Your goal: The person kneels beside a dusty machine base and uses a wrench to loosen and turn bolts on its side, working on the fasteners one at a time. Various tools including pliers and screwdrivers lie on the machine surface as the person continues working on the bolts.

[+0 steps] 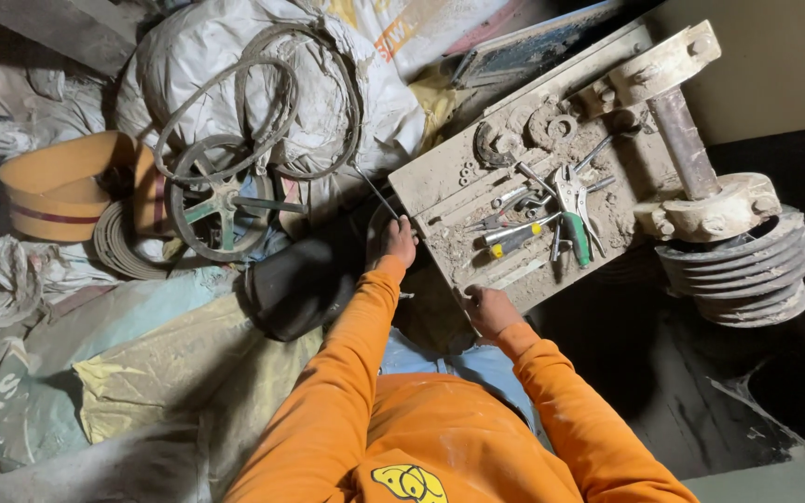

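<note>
Steel, thin and dusty: the left hand [399, 240] has its fingers curled round the lower end of a slim metal rod [375, 194], which rises from the fist up and to the left toward the pile of white sacks [235, 65]; its long axis runs on that diagonal, free tip pointing at the looped belts [263, 102]. Judged by its look, the rod is light and stiff, smooth enough to slip in a dusty palm, so a hold near the end, as here, gives reach but little control; nearer the middle would steady it. The right hand [488, 307] rests with fingers bent over the near edge of the dirty metal plate [440, 182], gripping or merely leaning I cannot tell. Outward on that plate lie a yellow-handled screwdriver [512, 240], green-handled pliers [575, 224], loose nuts and washers. Beyond stand a rusty shaft [682, 140] in pale bearing blocks and a heavy grooved pulley [747, 270]. Left of the hands lie a spoked wheel [219, 207] and a roll of flat orange belting [53, 186]
</note>
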